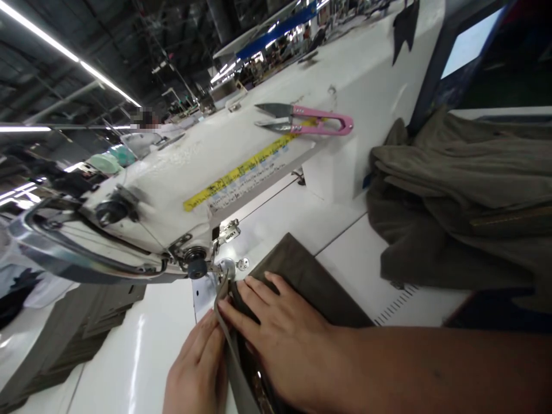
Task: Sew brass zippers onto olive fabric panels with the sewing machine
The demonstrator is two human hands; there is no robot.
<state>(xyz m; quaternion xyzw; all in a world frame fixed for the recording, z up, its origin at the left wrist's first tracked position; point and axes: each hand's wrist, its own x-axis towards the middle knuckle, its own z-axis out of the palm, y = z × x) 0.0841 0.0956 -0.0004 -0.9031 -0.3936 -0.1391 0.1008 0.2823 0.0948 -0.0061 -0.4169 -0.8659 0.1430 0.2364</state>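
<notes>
My right hand [276, 333] lies over a folded olive fabric piece [310, 287], its fingers gripping the layers close to the needle area of a white industrial sewing machine [146, 201]. My left hand [194, 362] pinches a grey-olive fabric strip [230, 351] against the edge of those layers. The presser foot [224, 269] sits just beyond my fingertips, and the needle is hidden. Pink-handled thread snips [302, 121] rest on the machine arm, out of reach of both fingertips.
A heap of olive cloth [457, 195] lies on the white sewing table [116, 368] to the right. Stacked olive pieces [73, 328] sit lower left. A screen panel [466, 52] stands far right. A person [144, 118] is at the distant machines.
</notes>
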